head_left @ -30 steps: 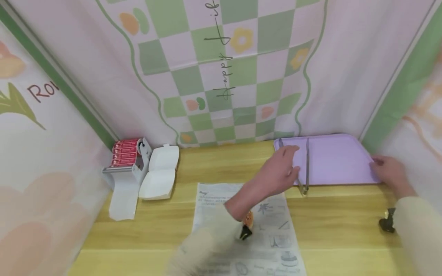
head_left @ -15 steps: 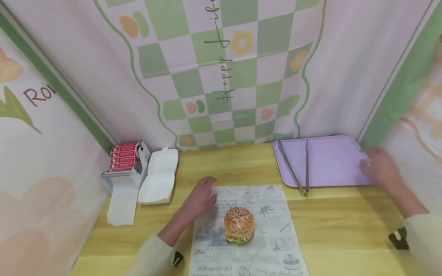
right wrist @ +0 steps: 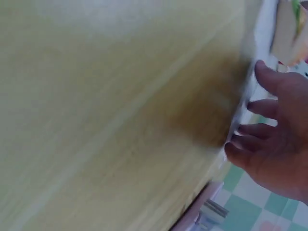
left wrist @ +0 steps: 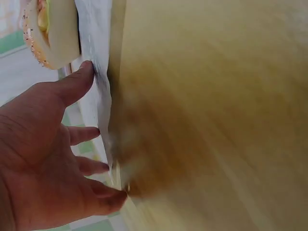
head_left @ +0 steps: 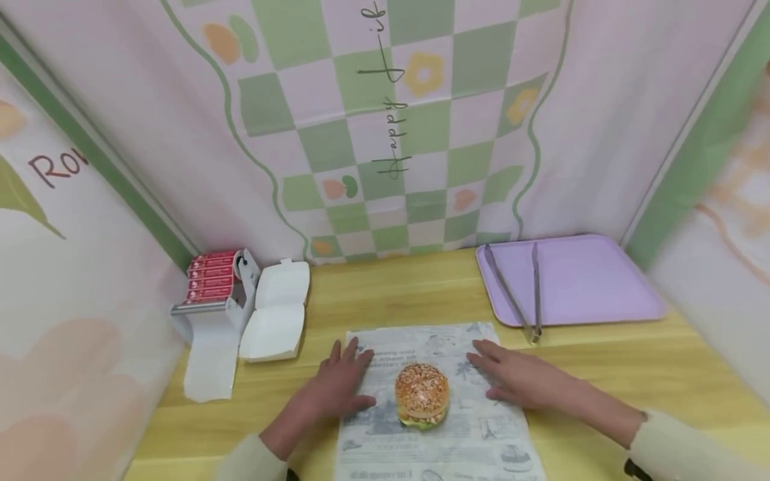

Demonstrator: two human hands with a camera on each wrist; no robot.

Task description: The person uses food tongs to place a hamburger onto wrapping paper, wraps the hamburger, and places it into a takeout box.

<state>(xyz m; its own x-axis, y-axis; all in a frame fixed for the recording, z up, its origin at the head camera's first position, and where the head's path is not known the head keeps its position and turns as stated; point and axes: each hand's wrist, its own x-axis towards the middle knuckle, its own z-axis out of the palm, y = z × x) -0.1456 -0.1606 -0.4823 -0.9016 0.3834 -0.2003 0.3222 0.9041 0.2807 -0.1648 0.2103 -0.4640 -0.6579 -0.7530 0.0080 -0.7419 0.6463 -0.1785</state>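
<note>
A sesame-bun burger sits on a printed sheet of wrapping paper in the middle of the table. To its left, my left hand has its fingers spread over the paper's left edge; the left wrist view shows fingertips at that edge, with the burger beyond the thumb. On the other side, my right hand reaches over the paper's right edge with fingers extended toward the burger. In the right wrist view its fingertips are at the paper's edge. Neither hand holds anything.
Metal tongs lie on a lilac tray at the back right. An unfolded white box lies at the back left, beside a dispenser with a red printed roll. A patterned curtain hangs behind the table.
My left hand has moved from the tongs and tray back to the paper's left edge. My right hand has left the tray's right end and come to the paper's right side.
</note>
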